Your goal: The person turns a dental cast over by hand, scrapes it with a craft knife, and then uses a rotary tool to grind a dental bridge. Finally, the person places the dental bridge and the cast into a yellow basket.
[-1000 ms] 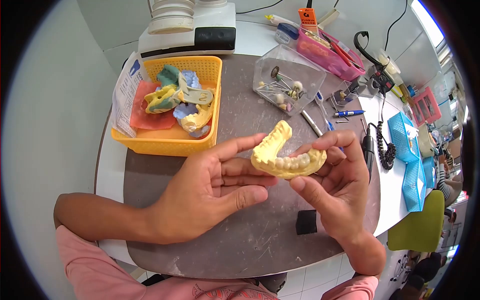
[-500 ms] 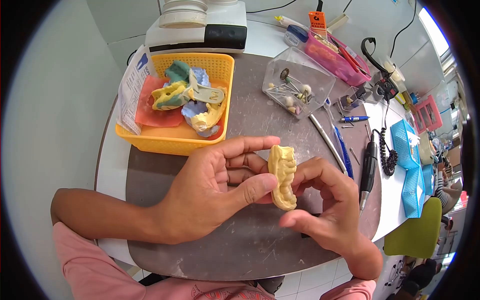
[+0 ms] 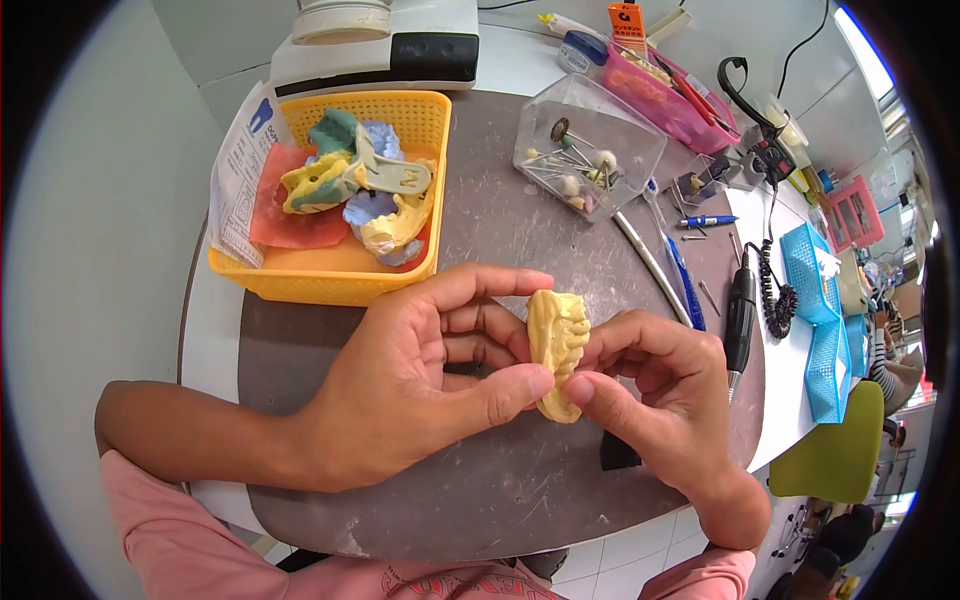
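Note:
A yellow plaster dental model [image 3: 556, 335] with a row of teeth is held up above the brown work mat [image 3: 420, 520]. My left hand [image 3: 430, 370] grips its left side, thumb near the lower part and index finger at the top end. On the other side, my right hand [image 3: 655, 400] has its thumb and fingertips closed on the model's lower right edge. The model's teeth face right, and its back is hidden. Beyond my left hand stands a yellow basket [image 3: 325, 288] with an impression tray [image 3: 395, 175], blue and yellow pieces, and a red sheet [image 3: 295, 225].
A clear box [image 3: 640, 150] of rotary burs lies at the back. A black handpiece [image 3: 740, 315], a metal rod [image 3: 650, 265] and blue pens [image 3: 708, 221] lie on the right. Behind are a pink basket [image 3: 650, 100] and a white machine [image 3: 375, 60]; blue baskets [image 3: 828, 380] stand far right.
My right thumb has moved up and in, now pressing on the model's lower right side. The model has turned slightly in my hands. The whole view has shifted a little.

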